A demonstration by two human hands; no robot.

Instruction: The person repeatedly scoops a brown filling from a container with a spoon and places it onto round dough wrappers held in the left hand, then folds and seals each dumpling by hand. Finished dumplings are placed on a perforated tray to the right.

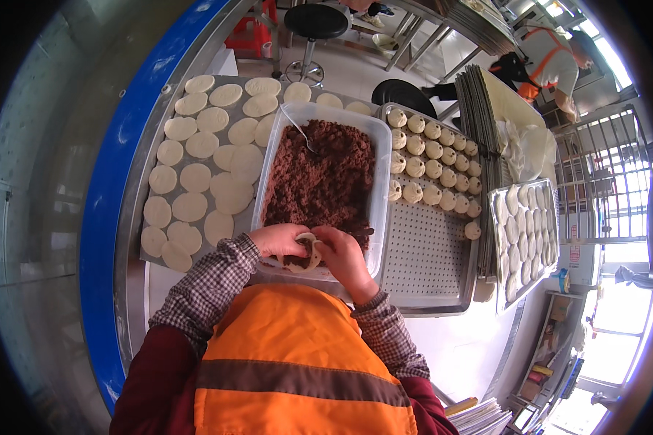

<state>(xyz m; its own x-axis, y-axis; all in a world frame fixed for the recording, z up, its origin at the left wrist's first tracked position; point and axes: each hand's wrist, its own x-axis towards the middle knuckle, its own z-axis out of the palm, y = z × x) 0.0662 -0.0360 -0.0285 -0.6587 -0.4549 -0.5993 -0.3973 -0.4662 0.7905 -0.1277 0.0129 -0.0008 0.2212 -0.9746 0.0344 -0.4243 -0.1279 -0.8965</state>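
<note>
My left hand (pixel 282 240) and my right hand (pixel 344 256) both grip one dough wrapper (pixel 303 265), its edge curled up around dark red filling. They hold it above the near end of a clear plastic tub (pixel 384 163) heaped with crumbly red-brown filling (pixel 321 179). A metal spoon (pixel 299 129) leans in the far part of the tub. Flat round dough wrappers (pixel 195 178), some overlapping, lie on a grey board left of the tub. Right of it, a perforated metal tray (pixel 424 255) carries rows of pleated buns (pixel 432 166) at its far part.
Stacked trays (pixel 476 163) rise right of the bun tray. Beyond them, another tray (pixel 525 239) bears dough pieces in rows. A blue edge (pixel 109 179) runs along the left. Farther off are a black round stool (pixel 315 22) and another person (pixel 549 60) in orange straps.
</note>
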